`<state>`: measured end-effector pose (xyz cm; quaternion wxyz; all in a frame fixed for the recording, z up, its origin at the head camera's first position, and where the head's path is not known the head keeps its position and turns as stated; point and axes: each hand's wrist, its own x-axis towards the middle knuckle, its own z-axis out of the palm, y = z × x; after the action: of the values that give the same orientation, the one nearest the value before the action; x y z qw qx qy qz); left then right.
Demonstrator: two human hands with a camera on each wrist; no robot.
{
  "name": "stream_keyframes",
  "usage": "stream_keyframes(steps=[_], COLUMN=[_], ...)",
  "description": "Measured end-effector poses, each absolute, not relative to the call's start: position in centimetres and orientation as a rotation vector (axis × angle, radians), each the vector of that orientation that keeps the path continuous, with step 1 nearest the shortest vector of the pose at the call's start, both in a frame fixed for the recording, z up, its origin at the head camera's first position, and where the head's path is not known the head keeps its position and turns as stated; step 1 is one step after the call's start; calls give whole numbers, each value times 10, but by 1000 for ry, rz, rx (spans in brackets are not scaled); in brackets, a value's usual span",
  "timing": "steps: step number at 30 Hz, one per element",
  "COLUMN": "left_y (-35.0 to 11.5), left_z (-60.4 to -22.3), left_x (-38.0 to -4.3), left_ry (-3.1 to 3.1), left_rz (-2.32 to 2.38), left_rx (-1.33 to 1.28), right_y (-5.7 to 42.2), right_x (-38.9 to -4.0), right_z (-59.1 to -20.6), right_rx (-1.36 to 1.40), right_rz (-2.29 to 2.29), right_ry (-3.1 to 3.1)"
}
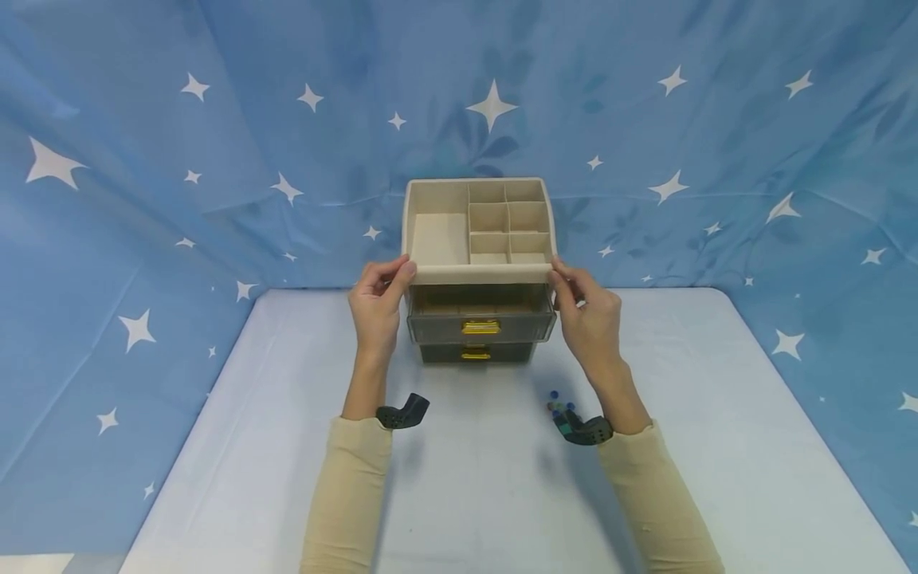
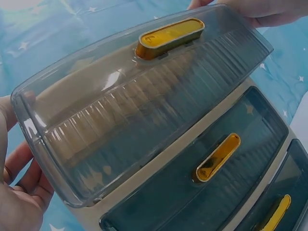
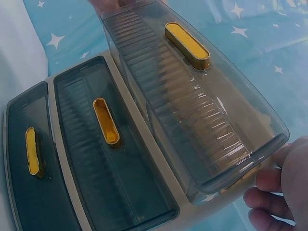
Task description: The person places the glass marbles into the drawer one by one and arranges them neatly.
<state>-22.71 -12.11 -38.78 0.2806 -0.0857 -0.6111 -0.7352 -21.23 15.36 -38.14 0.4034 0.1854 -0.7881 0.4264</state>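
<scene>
A cream desktop organizer [image 1: 439, 239] with a divided top tray stands at the back of the table. Its clear grey top drawer [image 1: 437, 328] juts out at the front, with a gold handle [image 2: 171, 38]. Below it, the middle drawer [image 2: 211, 183] sits flush in the frame. My left hand [image 1: 376, 307] pinches the organizer's left front corner between thumb and fingers, at the tray's rim. At the opposite front corner my right hand [image 1: 591, 315] pinches the rim in the same way. In the right wrist view, curled fingers [image 3: 269, 183] lie beside the drawer's end.
Several small coloured beads [image 1: 558, 403] lie on the white table [image 1: 473, 478], near the right wrist's black camera [image 1: 584, 430]. Another black camera [image 1: 403, 412] sits on the left wrist. A blue cloth with white stars [image 1: 344, 143] hangs behind and along both sides.
</scene>
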Motion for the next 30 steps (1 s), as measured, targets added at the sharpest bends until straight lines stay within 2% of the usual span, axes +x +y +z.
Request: stream_keyframes(steps=[15,30], left_y=[-120,-119], left_z=[-388,-390], left_x=[-228,-230], left_ry=[-1641,-1616], left_rz=[-1969,-1966], left_rx=[-208,-231], right_y=[159,169], right_x=[-204,-189], right_z=[-383,-403], right_rx=[475,314], right_rz=[1000,1094], right_ry=[-2087,-2134])
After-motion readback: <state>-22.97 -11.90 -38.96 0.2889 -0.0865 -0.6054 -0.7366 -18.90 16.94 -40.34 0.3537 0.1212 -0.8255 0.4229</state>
